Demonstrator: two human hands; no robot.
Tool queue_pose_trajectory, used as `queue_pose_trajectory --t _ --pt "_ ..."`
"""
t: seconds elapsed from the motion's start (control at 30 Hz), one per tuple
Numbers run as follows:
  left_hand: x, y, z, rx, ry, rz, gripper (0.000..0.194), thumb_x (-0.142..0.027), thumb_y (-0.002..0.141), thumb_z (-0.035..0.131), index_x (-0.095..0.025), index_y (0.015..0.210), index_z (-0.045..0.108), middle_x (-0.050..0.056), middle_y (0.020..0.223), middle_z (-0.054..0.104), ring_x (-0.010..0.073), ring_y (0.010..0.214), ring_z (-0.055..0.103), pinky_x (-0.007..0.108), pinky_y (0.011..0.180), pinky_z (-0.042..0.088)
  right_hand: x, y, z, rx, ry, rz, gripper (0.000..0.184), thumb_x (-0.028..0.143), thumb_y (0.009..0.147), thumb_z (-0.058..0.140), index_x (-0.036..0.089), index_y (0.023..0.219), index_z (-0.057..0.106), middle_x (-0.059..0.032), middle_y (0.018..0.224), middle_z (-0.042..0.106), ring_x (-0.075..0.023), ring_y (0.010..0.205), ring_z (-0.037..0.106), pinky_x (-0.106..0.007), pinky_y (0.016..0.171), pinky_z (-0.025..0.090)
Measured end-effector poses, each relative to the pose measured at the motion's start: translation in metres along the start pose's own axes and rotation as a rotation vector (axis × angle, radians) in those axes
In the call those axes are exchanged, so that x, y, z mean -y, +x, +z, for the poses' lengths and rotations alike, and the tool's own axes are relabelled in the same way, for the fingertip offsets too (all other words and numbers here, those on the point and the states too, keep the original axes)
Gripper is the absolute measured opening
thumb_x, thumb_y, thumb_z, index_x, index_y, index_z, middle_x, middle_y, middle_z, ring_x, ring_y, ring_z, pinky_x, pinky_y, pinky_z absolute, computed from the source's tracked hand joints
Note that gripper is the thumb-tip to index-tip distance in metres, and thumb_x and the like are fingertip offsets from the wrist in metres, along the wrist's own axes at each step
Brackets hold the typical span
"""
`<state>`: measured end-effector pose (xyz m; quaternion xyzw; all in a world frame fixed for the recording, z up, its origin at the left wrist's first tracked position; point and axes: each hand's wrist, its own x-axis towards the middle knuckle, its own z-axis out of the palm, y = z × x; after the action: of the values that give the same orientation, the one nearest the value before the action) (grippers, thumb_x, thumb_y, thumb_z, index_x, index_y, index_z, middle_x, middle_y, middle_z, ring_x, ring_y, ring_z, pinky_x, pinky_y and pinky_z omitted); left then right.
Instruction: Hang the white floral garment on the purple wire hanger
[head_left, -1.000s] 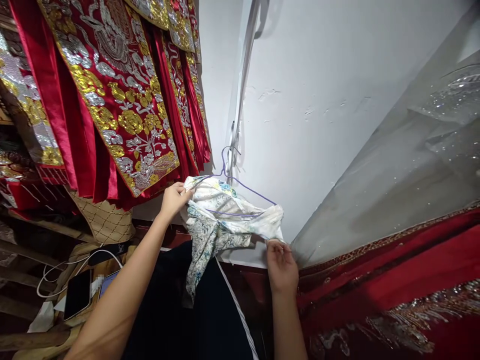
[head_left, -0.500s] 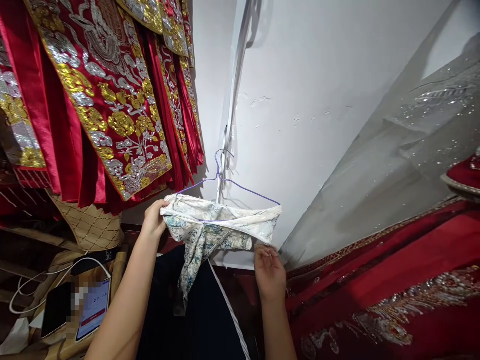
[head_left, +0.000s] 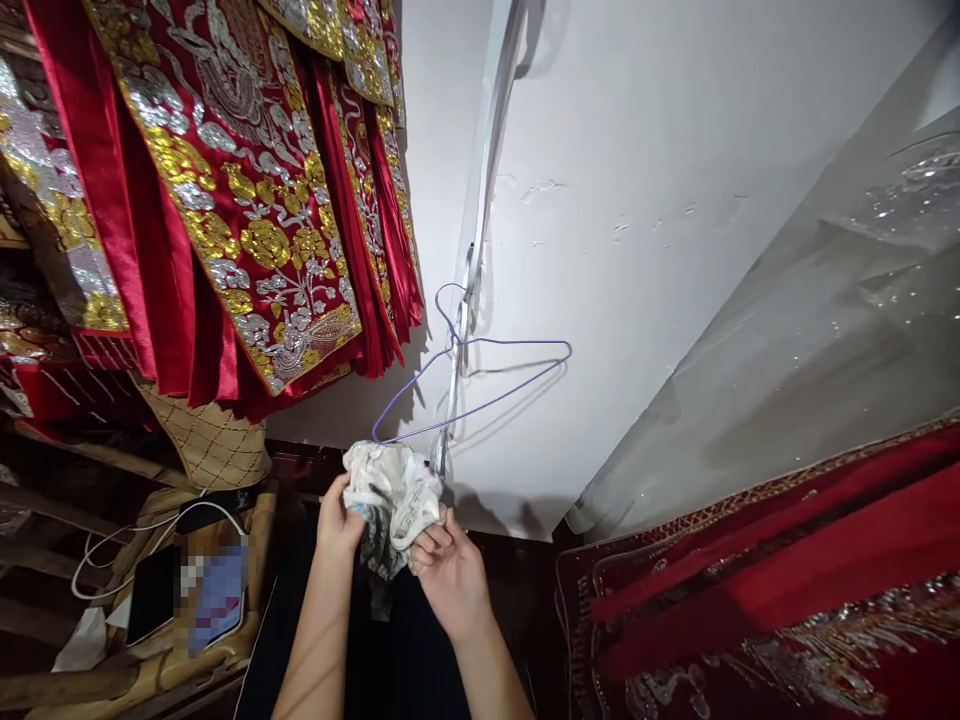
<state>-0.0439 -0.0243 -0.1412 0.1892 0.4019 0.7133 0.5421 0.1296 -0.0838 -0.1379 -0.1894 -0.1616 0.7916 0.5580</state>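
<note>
A white garment with a blue-green pattern [head_left: 390,490] is bunched between my two hands, low in the middle of the view. My left hand [head_left: 339,515] grips its left side, thumb on the cloth. On the right side my right hand [head_left: 446,560] pinches the edge with curled fingers. Just above the garment a purple wire hanger [head_left: 510,382] hangs tilted, its left corner lowest and close to the cloth. Its hook is at a white upright rail [head_left: 480,190] against the wall. The garment's exact kind cannot be made out from the folds.
Red gowns with gold and silver embroidery [head_left: 262,240] hang at the left. A bamboo chair [head_left: 259,545] holds a phone [head_left: 217,600], a dark device [head_left: 154,595] and a white cable [head_left: 79,570]. Grey sheer covering [head_left: 787,330] and a red beaded gown [head_left: 712,590] stand at the right.
The garment has come off the hanger and is now gathered lower between both hands. My hands have moved closer together. The hanger has swung into a tilt, bare.
</note>
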Motion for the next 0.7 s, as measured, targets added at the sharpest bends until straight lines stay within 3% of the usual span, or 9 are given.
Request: queue_pose_trajectory --t 0.13,0.23,0.3,0.4,0.47,0.53,0.6,0.67,0.7 --pt "-0.014 -0.024 -0.015 -0.051 -0.046 0.000 0.027 -0.030 0.073 0.070 -0.022 0.099 0.068 0.005 0.074 0.072 0.0251 0.080 0.073 0.036 0.079 0.058 0.010 0.007 -0.005 -0.028 0.039 -0.013 0.025 0.034 0.080 0.078 0.026 0.101 0.066 0.0005 0.093 0.066 -0.0128 0.075 0.059 -0.027 0.068 0.051" --pt "-0.052 -0.045 -0.012 -0.048 -0.120 0.045 0.038 -0.026 0.071 0.070 -0.021 0.108 0.069 0.007 0.086 0.074 0.0276 0.090 0.072 0.039 0.087 0.057 0.025 0.002 -0.002 -0.050 -0.056 -0.091 0.044 0.041 0.082 0.075 0.032 0.122 0.060 -0.0043 0.129 0.064 -0.0178 0.098 0.065 -0.035 0.087 0.051" --pt "-0.078 -0.066 -0.005 0.008 -0.127 0.113 0.046 -0.023 0.067 0.073 -0.021 0.112 0.070 0.008 0.093 0.075 0.0290 0.095 0.071 0.040 0.088 0.057 0.031 -0.006 0.009 0.020 -0.188 -0.101 0.046 0.047 0.085 0.071 0.030 0.126 0.060 -0.0076 0.128 0.065 -0.0212 0.102 0.066 -0.039 0.092 0.050" --pt "-0.104 -0.100 0.008 0.215 0.029 0.150 0.052 -0.037 0.067 0.078 -0.019 0.115 0.072 0.013 0.100 0.073 0.0348 0.099 0.068 0.045 0.091 0.055 0.028 -0.021 0.033 0.200 -0.433 -0.057 0.044 0.056 0.092 0.057 0.021 0.116 0.068 -0.0123 0.113 0.071 -0.0257 0.102 0.067 -0.044 0.095 0.048" --pt "-0.111 -0.120 0.019 0.438 0.260 0.116 0.056 -0.055 0.073 0.072 -0.019 0.116 0.075 0.015 0.102 0.073 0.0386 0.104 0.066 0.049 0.095 0.052 0.022 -0.026 0.044 0.253 -0.533 -0.044 0.047 0.063 0.088 0.056 0.024 0.109 0.072 -0.0094 0.111 0.073 -0.0283 0.107 0.066 -0.046 0.098 0.047" --pt "-0.113 -0.137 0.031 0.726 0.575 0.057 0.055 -0.059 0.079 0.066 -0.025 0.122 0.073 0.013 0.115 0.071 0.0400 0.114 0.062 0.050 0.102 0.048 0.018 -0.026 0.045 0.219 -0.541 -0.008 0.050 0.073 0.078 0.060 0.031 0.100 0.076 -0.0043 0.106 0.075 -0.0303 0.108 0.066 -0.047 0.095 0.049" --pt "-0.114 -0.150 0.042 0.972 0.862 -0.009 0.052 -0.051 0.081 0.068 -0.036 0.131 0.066 0.006 0.138 0.061 0.0377 0.126 0.056 0.049 0.109 0.042 0.021 -0.025 0.041 0.142 -0.493 0.065 0.057 0.080 0.075 0.056 0.030 0.093 0.077 -0.0052 0.095 0.076 -0.0326 0.103 0.067 -0.048 0.088 0.053" --pt "-0.113 -0.158 0.048 1.070 1.022 -0.053 0.055 -0.043 0.083 0.071 -0.045 0.136 0.058 -0.002 0.149 0.051 0.0334 0.131 0.053 0.046 0.113 0.039 0.030 -0.025 0.034 0.083 -0.438 0.100 0.063 0.080 0.080 0.047 0.025 0.094 0.076 -0.0092 0.086 0.074 -0.0337 0.097 0.068 -0.049 0.080 0.055" --pt "-0.113 -0.160 0.047 1.057 1.053 -0.058 0.056 -0.041 0.083 0.070 -0.047 0.137 0.056 -0.003 0.149 0.051 0.0314 0.131 0.054 0.045 0.114 0.038 0.035 -0.026 0.031 0.065 -0.420 0.076 0.063 0.077 0.083 0.046 0.024 0.098 0.075 -0.0103 0.085 0.073 -0.0336 0.095 0.068 -0.048 0.078 0.055"
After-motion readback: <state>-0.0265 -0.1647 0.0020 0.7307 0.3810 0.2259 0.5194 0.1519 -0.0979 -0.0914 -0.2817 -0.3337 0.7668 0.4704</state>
